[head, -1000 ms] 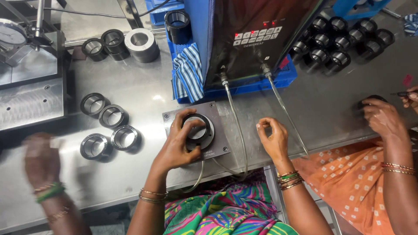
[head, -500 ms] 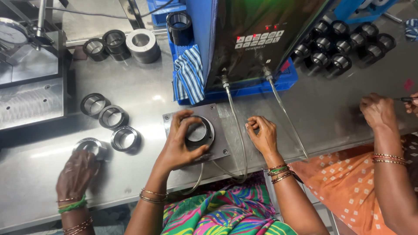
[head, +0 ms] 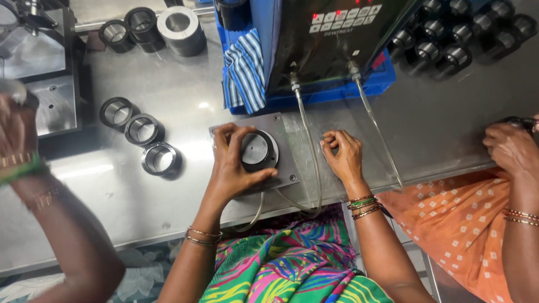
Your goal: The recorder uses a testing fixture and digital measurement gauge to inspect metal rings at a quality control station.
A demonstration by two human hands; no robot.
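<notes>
The left hand (head: 233, 163) curls around a dark metal ring (head: 258, 150) seated on a square grey plate (head: 283, 146) near the front edge of the steel table (head: 438, 129), fingers and thumb closed on its rim. The right hand (head: 342, 154) rests just beside the plate, loosely curled on nothing, between two clear tubes (head: 306, 140). Three more rings (head: 143, 130) lie toward the table's left side.

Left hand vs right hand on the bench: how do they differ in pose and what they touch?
The left hand is spread, fingers curled around the round metal part on the grey square plate; the right hand is a loose fist, holding nothing. The left sits on the plate; the right rests on the steel table between two clear tubes. Both wrists wear bangles.
</notes>
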